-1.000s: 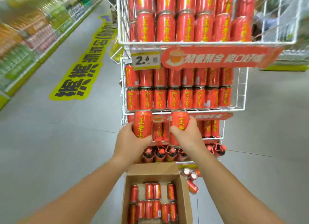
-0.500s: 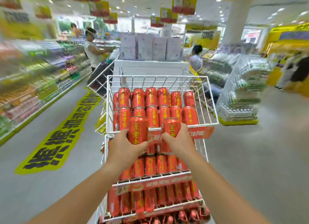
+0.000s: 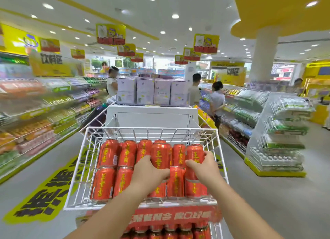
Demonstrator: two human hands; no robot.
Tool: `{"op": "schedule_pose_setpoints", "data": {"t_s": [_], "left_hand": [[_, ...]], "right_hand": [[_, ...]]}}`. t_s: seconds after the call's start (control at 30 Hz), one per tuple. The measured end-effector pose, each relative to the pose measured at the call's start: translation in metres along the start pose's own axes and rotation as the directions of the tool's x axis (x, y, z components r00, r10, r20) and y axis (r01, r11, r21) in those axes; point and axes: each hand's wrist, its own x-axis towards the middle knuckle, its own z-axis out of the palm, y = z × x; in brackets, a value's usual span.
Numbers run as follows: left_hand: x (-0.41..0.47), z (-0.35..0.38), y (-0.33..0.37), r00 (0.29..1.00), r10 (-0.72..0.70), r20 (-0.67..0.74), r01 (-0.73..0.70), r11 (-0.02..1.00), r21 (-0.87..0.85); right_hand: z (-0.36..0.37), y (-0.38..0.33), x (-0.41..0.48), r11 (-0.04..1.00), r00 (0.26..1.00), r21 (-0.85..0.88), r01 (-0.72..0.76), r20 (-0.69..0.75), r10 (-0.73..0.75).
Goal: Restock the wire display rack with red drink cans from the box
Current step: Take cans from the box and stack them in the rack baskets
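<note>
- The left hand (image 3: 150, 171) grips one can (image 3: 160, 154) and the right hand (image 3: 205, 169) grips a second can (image 3: 194, 155).
- A second ago both were held low; now they sit on the upper layer at the right of the top basket (image 3: 125, 128).
- It seems only the release is left.

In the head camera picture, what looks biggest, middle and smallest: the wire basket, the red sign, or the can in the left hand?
Largest: wire basket.
Then: red sign.
Smallest: can held by the left hand.
All sit similarly near, so the order seems safe.
</note>
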Motion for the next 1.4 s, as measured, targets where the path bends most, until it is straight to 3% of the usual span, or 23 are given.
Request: {"op": "schedule_pose_setpoints", "data": {"t_s": [0.33, 0.67, 0.83, 1.07, 1.4], "left_hand": [[0.085, 0.082, 0.02, 0.995, -0.072, -0.066, 0.083, 0.981, 0.177], [0.096, 0.123, 0.019, 0.987, 0.01, -0.161, 0.062, 0.898, 0.435], [0.096, 0.135, 0.009, 0.989, 0.045, -0.143, 0.027, 0.884, 0.467], [0.088, 0.146, -0.005, 0.939, 0.215, -0.27, 0.016, 0.754, 0.657], [0.085, 0.157, -0.025, 0.961, 0.225, -0.158, -0.029, 0.654, 0.756]], "right_hand": [[0.002, 0.032, 0.112, 0.995, 1.0, 0.102, -0.015, 0.01, 0.015], [0.011, 0.055, 0.147, 1.0, 0.996, 0.018, -0.017, 0.091, 0.015], [0.031, 0.091, 0.184, 0.998, 0.994, -0.052, 0.031, 0.102, -0.026], [0.012, 0.055, 0.143, 0.98, 0.988, -0.163, 0.111, 0.123, -0.092], [0.016, 0.063, 0.144, 0.953, 0.981, -0.265, 0.15, 0.159, -0.11]]}}
